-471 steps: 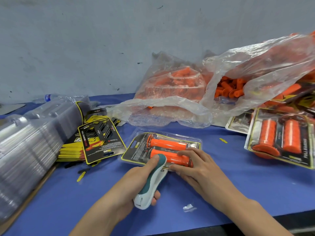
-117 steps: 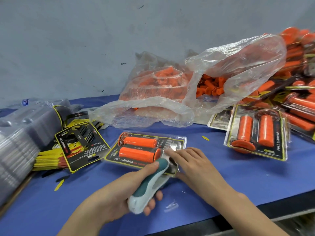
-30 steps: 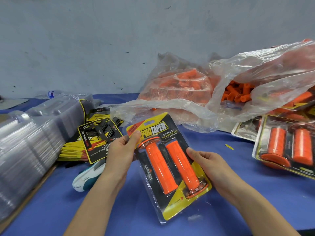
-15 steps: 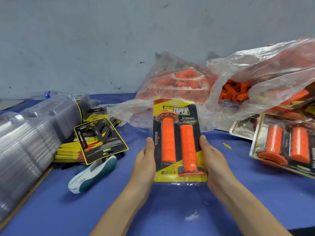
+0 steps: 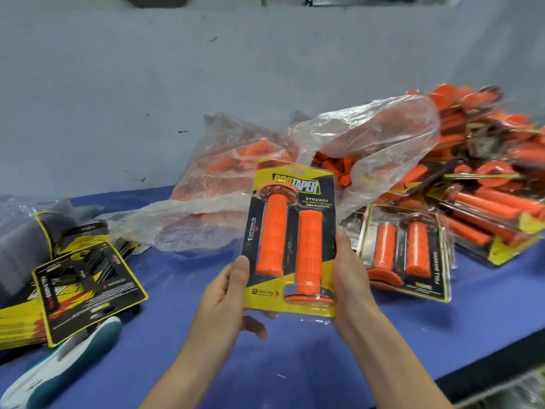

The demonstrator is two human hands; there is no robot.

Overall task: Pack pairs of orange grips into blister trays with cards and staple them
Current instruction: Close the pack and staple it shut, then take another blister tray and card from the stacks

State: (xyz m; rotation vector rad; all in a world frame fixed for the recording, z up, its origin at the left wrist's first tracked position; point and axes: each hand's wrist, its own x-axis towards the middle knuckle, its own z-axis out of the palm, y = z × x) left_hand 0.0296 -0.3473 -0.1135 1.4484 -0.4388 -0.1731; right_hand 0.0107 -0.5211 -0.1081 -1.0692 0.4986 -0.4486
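A packed blister pack with two orange grips on a yellow-and-black card stands upright in front of me, above the blue table. My left hand grips its lower left edge, thumb on the front and fingers behind. My right hand holds its right edge the same way. The teal-and-white stapler lies on the table at the lower left, apart from both hands.
A stack of printed cards lies at the left. Clear plastic bags of loose orange grips sit behind the pack. A finished pack and a pile of finished packs fill the right side. The table's front edge runs at lower right.
Both hands have carried the upright pack a little to the right and nearer the finished packs. My view has turned right, showing the large pile. The stapler stays on the table.
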